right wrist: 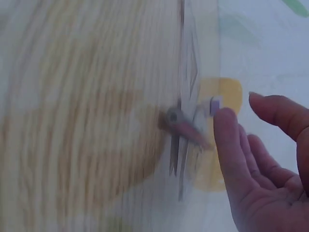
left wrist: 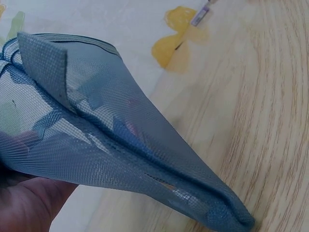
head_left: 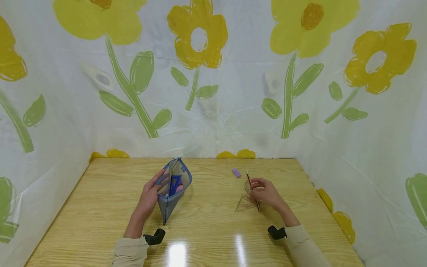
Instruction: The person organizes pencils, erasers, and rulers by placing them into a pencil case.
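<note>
My left hand point(head_left: 149, 196) grips a blue mesh pencil case point(head_left: 165, 207) by its left side, its mouth spread wide. Inside show a blue piece point(head_left: 175, 184) like a ruler or set square and something pink point(head_left: 180, 188). In the left wrist view the case point(left wrist: 159, 145) tapers toward the table. My right hand point(head_left: 267, 193) is over the right part of the table, beside a slim dark pencil point(head_left: 258, 206). Its thumb and fingers stand apart in the right wrist view, where the pencil point(right wrist: 186, 129) is blurred in front of them. Under the hand lie a clear protractor point(head_left: 247, 187) and a clear set square point(head_left: 241, 205).
A purple eraser point(head_left: 236, 172) lies farther back on the wooden table point(head_left: 207, 230). Flower-printed white cloth point(head_left: 233, 126) hangs behind the table and along both sides. Dark wrist mounts point(head_left: 155, 236) jut inward from both sleeves.
</note>
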The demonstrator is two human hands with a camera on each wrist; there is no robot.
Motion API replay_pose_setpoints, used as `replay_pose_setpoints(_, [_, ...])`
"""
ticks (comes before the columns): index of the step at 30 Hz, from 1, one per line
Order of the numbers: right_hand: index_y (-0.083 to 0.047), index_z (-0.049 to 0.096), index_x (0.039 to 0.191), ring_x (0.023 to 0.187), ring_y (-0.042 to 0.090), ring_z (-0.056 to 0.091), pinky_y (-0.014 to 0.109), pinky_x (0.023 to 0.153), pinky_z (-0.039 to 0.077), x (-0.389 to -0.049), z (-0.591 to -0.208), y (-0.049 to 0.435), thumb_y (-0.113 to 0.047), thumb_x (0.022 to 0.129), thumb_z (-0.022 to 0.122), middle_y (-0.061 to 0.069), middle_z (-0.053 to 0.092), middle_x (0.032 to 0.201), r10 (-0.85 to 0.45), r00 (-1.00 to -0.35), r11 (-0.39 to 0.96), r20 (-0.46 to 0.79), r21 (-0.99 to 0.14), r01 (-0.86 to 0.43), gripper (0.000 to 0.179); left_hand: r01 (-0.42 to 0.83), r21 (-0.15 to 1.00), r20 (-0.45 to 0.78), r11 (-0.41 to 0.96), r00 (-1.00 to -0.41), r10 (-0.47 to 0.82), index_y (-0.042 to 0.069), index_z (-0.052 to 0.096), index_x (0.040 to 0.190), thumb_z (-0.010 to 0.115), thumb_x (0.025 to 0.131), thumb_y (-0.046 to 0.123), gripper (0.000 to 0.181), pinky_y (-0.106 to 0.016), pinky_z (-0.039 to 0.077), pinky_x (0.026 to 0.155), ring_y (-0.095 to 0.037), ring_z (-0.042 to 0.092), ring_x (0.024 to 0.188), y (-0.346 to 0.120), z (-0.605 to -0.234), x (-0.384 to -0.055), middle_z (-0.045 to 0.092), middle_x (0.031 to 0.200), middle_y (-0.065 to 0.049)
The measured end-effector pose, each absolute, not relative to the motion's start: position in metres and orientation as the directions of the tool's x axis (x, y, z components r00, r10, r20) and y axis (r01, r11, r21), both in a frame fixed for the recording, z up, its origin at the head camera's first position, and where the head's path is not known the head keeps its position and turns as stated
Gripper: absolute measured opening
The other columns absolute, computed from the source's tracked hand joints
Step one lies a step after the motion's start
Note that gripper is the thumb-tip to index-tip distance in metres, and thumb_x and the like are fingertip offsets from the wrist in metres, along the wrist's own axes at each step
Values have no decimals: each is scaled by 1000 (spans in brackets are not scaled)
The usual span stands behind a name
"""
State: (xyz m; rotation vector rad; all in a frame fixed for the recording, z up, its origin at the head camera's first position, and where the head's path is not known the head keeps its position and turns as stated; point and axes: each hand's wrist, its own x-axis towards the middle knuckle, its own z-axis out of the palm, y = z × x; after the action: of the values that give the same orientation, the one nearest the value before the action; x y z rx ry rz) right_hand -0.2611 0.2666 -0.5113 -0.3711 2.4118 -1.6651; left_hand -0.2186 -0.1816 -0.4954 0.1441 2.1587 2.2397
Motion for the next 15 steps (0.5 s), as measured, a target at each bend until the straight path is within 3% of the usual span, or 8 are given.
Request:
replay_pose_setpoints(4, [15, 42, 143, 103, 42, 70, 40, 80, 63, -265, -512, 270, -1, 95, 66, 37, 57, 127, -241, -970, 365, -35, -929, -57, 56, 51, 998, 54, -39, -995, 82, 4, 26, 161, 19, 103, -4, 59, -56, 36, 114, -44, 33, 148, -181, -497, -218, 31, 161, -28])
replay_pose_setpoints(9, [15, 48, 139, 89, 33, 73, 41, 76, 63, -272, -511, 267, -2, 93, 68, 32, 63, 118, -114, -988, 472, -101, -881, 35, 53, 56, 998, 59, -38, -995, 79, 5, 26, 161, 18, 103, -4, 60, -56, 37, 113, -44, 34, 147, -181, -497, -218, 32, 160, -28])
replay_pose_setpoints(15, [13, 52, 135, 86, 28, 71, 40, 72, 62, -278, -504, 260, -4, 92, 70, 27, 66, 112, -67, -989, 557, -135, -827, 76, 50, 63, 997, 66, -42, -994, 84, 4, 26, 161, 18, 102, -5, 60, -56, 36, 113, -46, 33, 148, -180, -497, -218, 31, 161, -28])
